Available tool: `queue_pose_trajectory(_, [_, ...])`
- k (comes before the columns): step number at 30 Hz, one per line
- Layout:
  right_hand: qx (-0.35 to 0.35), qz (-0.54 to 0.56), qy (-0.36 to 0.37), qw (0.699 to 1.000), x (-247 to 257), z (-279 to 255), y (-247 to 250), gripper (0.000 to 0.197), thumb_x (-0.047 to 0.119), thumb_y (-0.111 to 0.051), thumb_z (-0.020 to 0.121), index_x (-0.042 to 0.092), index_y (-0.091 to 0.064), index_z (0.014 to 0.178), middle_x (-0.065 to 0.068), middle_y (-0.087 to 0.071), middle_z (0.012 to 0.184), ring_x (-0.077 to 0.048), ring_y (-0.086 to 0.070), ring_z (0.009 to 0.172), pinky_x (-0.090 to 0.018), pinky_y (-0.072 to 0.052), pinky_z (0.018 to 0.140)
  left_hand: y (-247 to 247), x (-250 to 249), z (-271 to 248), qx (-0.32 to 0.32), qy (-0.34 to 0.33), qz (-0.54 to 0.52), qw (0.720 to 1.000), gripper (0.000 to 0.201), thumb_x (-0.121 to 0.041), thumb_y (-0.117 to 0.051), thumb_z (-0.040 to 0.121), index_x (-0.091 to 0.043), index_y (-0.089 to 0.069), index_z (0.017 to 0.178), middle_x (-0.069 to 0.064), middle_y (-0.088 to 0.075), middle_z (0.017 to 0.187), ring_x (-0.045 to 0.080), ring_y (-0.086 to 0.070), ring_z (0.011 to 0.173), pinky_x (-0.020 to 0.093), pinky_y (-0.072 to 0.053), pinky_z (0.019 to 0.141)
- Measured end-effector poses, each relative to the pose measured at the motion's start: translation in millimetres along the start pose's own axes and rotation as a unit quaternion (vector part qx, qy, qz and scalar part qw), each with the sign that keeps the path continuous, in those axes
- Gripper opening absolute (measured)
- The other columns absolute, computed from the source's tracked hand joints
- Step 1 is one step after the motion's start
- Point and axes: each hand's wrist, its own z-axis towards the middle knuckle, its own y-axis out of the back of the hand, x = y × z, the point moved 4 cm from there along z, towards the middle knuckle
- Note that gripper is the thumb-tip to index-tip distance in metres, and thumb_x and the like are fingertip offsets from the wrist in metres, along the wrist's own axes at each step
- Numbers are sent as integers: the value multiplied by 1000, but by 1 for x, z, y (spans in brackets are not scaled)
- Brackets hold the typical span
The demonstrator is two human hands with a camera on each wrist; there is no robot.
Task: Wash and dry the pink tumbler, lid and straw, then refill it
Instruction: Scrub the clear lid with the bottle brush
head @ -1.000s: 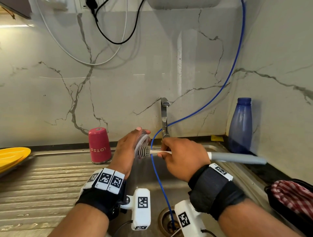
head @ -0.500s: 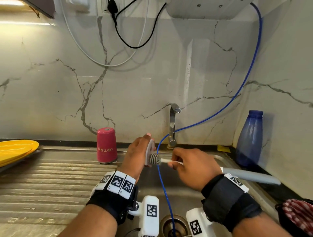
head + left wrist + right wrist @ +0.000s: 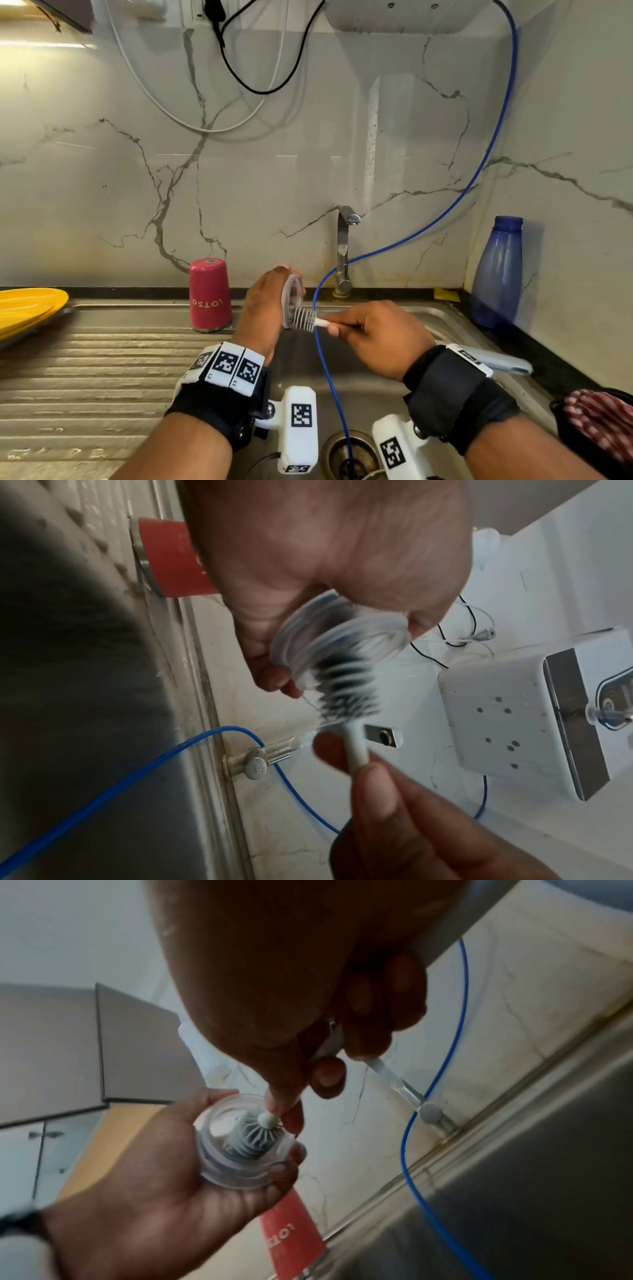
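The pink tumbler (image 3: 209,295) stands upside down on the steel draining board, left of my hands; it also shows as the tumbler (image 3: 171,558) and the tumbler (image 3: 291,1231) in the wrist views. My left hand (image 3: 265,308) grips the clear round lid (image 3: 292,301) on edge over the sink. My right hand (image 3: 373,334) holds a bottle brush (image 3: 303,319) by its white neck, with the grey bristle head (image 3: 250,1138) pushed into the lid (image 3: 240,1139). The brush's grey handle (image 3: 496,361) sticks out behind my right wrist. No straw is visible.
A tap (image 3: 343,250) rises behind the sink basin (image 3: 370,383), and a blue hose (image 3: 329,359) runs down into the drain (image 3: 346,452). A blue bottle (image 3: 496,274) stands at the right corner. Yellow plates (image 3: 27,308) lie far left; a red checked cloth (image 3: 603,418) lies in a black holder, lower right.
Both hands have stayed together over the sink, with the brush head still in the lid. The camera has tilted, so hands and tumbler sit lower and further right in the picture.
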Motion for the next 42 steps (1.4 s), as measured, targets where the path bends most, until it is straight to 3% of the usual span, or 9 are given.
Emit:
queue_pose_trajectory(4, [-45,-103,-51,992,-6,-4,8,28,47,-42,101,45,-62,121,8,-70,102,-20,-64,93,-34,-53,76,-17,-4,-7,24,0,32,999,23,-30,-55,99,-12,-67,107,3,-67,96,23,-64,90,43,-55,79])
queue_pose_trajectory(8, [-115,-41,13,992,8,-5,15,30,47,-42,102,48,-56,129,13,-68,96,-13,-60,86,-34,-52,72,-15,-4,-5,-7,43,-40,998,24,-35,-49,101,-22,-67,94,2,-65,88,26,-61,77,40,-52,70])
queue_pose_trajectory(13, [13,-43,-8,999,-2,-1,7,29,46,-48,101,40,-66,123,13,-66,89,-14,-62,87,-31,-49,74,-11,-8,-5,11,33,-73,997,24,-32,-50,101,-21,-68,90,2,-68,89,23,-62,83,40,-50,76])
queue_pose_trajectory(21, [-119,-131,20,984,8,-6,24,34,47,-36,104,45,-52,133,10,-62,100,-18,-60,89,-35,-53,70,-21,-11,-10,37,70,-94,992,26,-41,-49,102,-21,-62,93,6,-64,81,22,-61,66,36,-50,65])
queue_pose_trajectory(23, [-97,-108,-14,989,1,-1,18,32,46,-38,104,44,-56,130,8,-65,99,-22,-61,89,-34,-51,70,-11,-12,-4,39,-29,-11,999,7,-27,-64,94,-22,-62,99,7,-65,90,26,-64,74,41,-55,67])
queue_pose_trajectory(26, [-19,-97,-6,995,2,0,7,29,41,-42,103,37,-64,122,3,-69,98,-25,-62,90,-32,-45,67,0,-3,5,44,-41,75,995,42,4,-74,80,-25,-61,107,6,-65,98,28,-66,86,48,-60,73])
queue_pose_trajectory(31, [-44,-138,91,985,13,-5,16,34,46,-39,103,44,-57,132,9,-68,104,-17,-60,93,-29,-37,63,-5,2,-5,-2,47,-60,997,23,-32,-50,103,-27,-67,88,0,-68,83,25,-62,75,40,-50,68])
queue_pose_trajectory(34, [-105,-89,12,990,-1,-3,18,30,45,-41,102,45,-59,127,9,-69,102,-20,-62,91,-32,-49,69,-18,1,-6,24,66,-19,997,24,-41,-50,98,-30,-67,86,-1,-65,84,22,-59,72,39,-49,67])
queue_pose_trajectory(42, [5,-17,40,999,5,1,-3,27,40,-48,102,37,-67,120,4,-72,97,-19,-62,88,-33,-49,74,-10,2,-6,11,99,-122,988,40,-48,-44,94,-12,-62,91,12,-62,84,23,-57,71,31,-44,60])
